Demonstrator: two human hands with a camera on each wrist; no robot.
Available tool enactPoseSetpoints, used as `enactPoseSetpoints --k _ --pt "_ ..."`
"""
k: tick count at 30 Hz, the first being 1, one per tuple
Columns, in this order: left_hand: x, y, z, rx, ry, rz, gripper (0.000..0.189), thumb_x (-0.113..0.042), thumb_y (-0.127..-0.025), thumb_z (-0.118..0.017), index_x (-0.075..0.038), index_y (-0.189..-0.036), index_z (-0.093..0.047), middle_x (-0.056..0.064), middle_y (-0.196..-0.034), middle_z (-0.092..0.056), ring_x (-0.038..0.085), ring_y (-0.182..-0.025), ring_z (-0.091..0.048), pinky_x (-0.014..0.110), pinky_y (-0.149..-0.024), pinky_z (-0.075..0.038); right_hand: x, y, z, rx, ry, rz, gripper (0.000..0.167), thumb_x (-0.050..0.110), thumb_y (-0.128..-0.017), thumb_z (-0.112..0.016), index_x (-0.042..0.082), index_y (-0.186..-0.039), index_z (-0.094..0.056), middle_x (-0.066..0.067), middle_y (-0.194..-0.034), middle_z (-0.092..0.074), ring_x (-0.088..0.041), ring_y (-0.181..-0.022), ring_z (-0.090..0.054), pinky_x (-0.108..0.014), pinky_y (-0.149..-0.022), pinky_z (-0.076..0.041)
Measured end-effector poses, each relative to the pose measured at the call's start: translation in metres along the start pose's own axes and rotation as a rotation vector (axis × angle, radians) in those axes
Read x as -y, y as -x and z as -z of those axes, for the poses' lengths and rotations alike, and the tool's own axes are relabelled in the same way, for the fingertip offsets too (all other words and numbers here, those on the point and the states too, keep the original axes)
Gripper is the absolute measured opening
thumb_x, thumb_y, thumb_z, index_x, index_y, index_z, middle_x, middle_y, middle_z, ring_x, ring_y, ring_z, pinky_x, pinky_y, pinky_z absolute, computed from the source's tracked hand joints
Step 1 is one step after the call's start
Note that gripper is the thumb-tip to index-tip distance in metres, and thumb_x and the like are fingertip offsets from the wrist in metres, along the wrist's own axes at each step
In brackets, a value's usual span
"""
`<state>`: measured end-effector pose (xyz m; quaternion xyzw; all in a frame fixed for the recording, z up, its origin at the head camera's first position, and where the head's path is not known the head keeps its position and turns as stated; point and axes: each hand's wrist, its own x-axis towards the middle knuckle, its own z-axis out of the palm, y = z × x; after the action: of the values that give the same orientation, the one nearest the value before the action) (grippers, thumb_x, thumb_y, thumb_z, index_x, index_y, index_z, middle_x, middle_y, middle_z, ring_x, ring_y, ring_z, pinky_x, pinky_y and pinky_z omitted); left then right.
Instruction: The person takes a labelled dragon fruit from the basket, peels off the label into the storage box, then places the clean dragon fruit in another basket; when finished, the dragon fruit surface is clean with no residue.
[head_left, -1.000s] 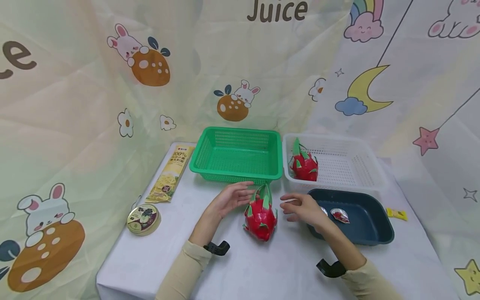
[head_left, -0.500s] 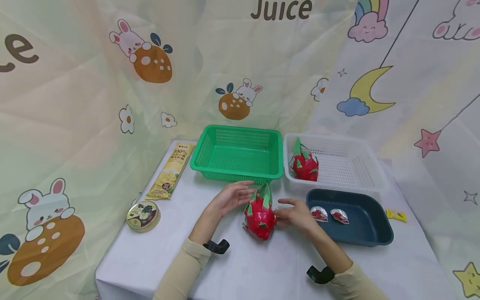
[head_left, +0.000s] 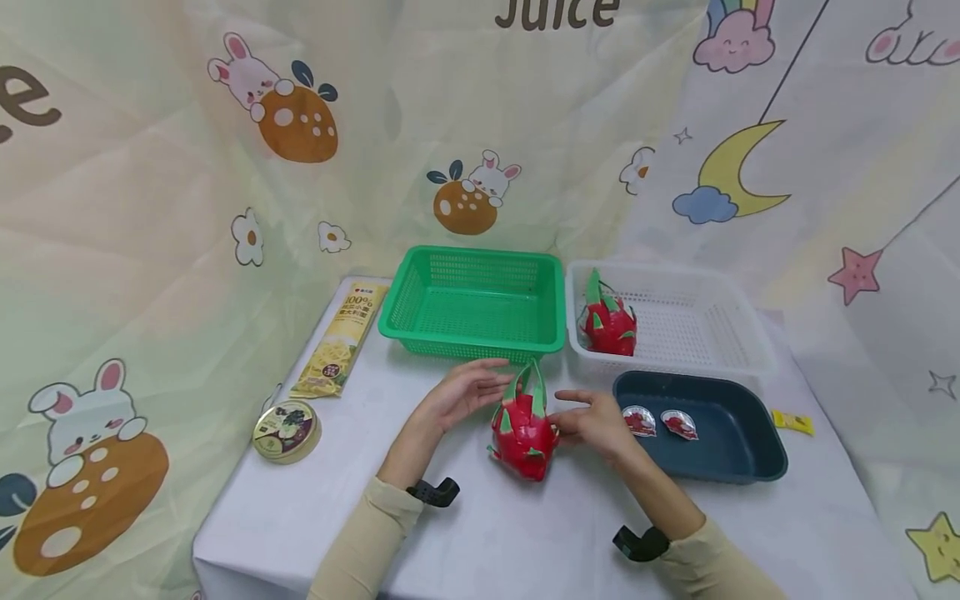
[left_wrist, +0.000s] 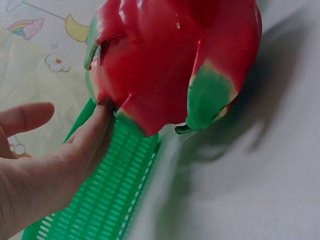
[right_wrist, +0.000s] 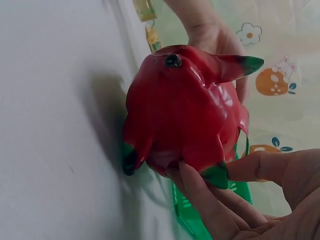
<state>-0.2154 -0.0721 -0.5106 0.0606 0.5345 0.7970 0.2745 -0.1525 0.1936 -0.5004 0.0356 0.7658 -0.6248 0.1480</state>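
A red dragon fruit with green leaf tips (head_left: 524,435) is between my two hands at the middle of the white table. My left hand (head_left: 468,396) reaches in from its left; in the left wrist view, the straight fingers (left_wrist: 90,135) touch the fruit's side and the thumb stands apart. On the other side my right hand (head_left: 595,423) holds the fruit's right flank. The right wrist view shows its fingers (right_wrist: 210,200) bent about one leaf tip near the fruit's lower side. Whether the fruit rests on the cloth is hard to tell.
A green basket (head_left: 480,344) stands behind the fruit. Beside it, a white basket (head_left: 697,362) contains another dragon fruit (head_left: 611,327). A dark blue tray (head_left: 720,471) holds two small foil packs. Around them lie a yellow pasta packet (head_left: 341,340), a round tin (head_left: 286,432) and a small yellow packet (head_left: 792,422).
My right hand has moved left from beside the tray onto the dragon fruit. The fruit has turned slightly and shifted a little right. My left hand has stayed nearly still.
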Motion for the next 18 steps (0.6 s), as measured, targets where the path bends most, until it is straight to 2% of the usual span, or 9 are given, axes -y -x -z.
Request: enactPoseSetpoints --k 6,13,18 --pt "-0.001 0.0 -0.001 0.011 0.041 -0.002 0.045 -0.008 -0.109 -0.046 0.005 -0.152 -0.044 0.031 -0.149 -0.053 0.037 -0.138 -0.055 0.055 -0.119 -0.035 0.0 0.001 0.005 0.011 -0.018 -0.002 0.053 0.007 -0.096 -0.071 -0.01 -0.143 -0.055 -0.021 -0.106 -0.077 -0.027 -0.088 -0.077 -0.046 -0.081 -0.064" --pt "-0.001 -0.001 -0.005 0.001 0.04 0.007 0.043 -0.009 -0.109 -0.045 0.006 -0.15 -0.047 0.031 -0.147 -0.054 0.037 -0.136 -0.057 0.051 -0.116 -0.041 0.003 0.006 0.011 0.018 -0.026 -0.025 0.057 0.014 -0.097 -0.074 -0.006 -0.146 -0.054 -0.02 -0.11 -0.077 -0.03 -0.093 -0.078 -0.042 -0.082 -0.064" --pt "-0.002 -0.002 -0.008 0.014 0.045 0.004 0.044 -0.009 -0.109 -0.047 0.006 -0.15 -0.046 0.031 -0.15 -0.051 0.039 -0.139 -0.053 0.051 -0.116 -0.041 0.007 0.012 0.015 0.021 -0.047 -0.034 0.058 0.014 -0.098 -0.073 -0.004 -0.148 -0.052 -0.02 -0.113 -0.077 -0.03 -0.094 -0.077 -0.038 -0.08 -0.064"
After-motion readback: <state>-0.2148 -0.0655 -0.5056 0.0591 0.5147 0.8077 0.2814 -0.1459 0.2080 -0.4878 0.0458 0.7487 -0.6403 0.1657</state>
